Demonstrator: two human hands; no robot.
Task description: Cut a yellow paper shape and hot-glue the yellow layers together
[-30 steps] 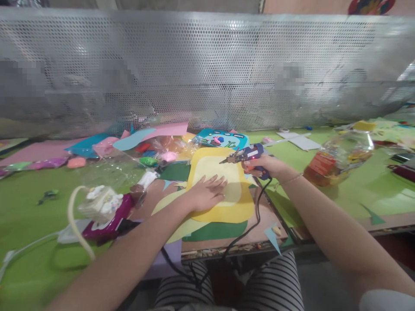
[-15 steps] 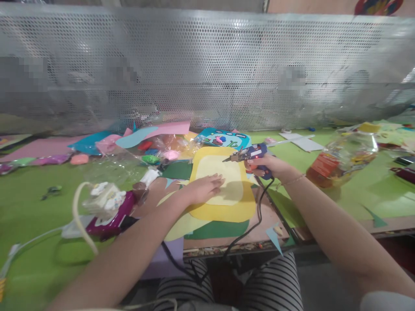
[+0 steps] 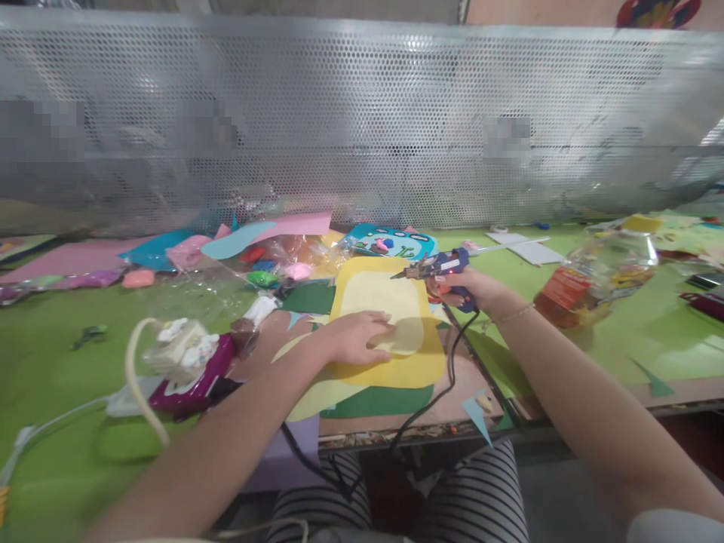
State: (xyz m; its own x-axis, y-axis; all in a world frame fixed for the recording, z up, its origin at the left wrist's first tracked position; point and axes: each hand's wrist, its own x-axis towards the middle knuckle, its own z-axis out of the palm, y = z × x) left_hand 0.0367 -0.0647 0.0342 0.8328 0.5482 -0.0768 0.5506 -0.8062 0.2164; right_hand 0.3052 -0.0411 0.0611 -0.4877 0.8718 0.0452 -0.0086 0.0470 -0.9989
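Observation:
My left hand point(image 3: 362, 337) rests on a pale yellow rounded sheet point(image 3: 390, 292), its fingers apart. That sheet lies on a larger deep-yellow rounded sheet point(image 3: 404, 375). In my right hand point(image 3: 475, 288) is a dark blue hot glue gun point(image 3: 444, 264) with a small red light. Its nozzle points left, over the upper part of the pale sheet, and a clear glue stick point(image 3: 512, 246) sticks out of its back. Its black cord point(image 3: 451, 371) runs down past the table edge. Under the yellow sheets, dark green paper point(image 3: 376, 402) shows.
On the left stands a purple power strip point(image 3: 197, 385) with a white plug block point(image 3: 184, 347). Behind the sheets lie a decorated blue card point(image 3: 390, 243) and bagged coloured clay point(image 3: 262, 278). A tilted oil bottle point(image 3: 599, 275) is at right. A perforated metal screen point(image 3: 362, 113) closes off the back.
My left hand has turned slightly, with its thumb now spread lower on the yellow sheets. The glue gun has barely shifted; its nozzle sits marginally to the right.

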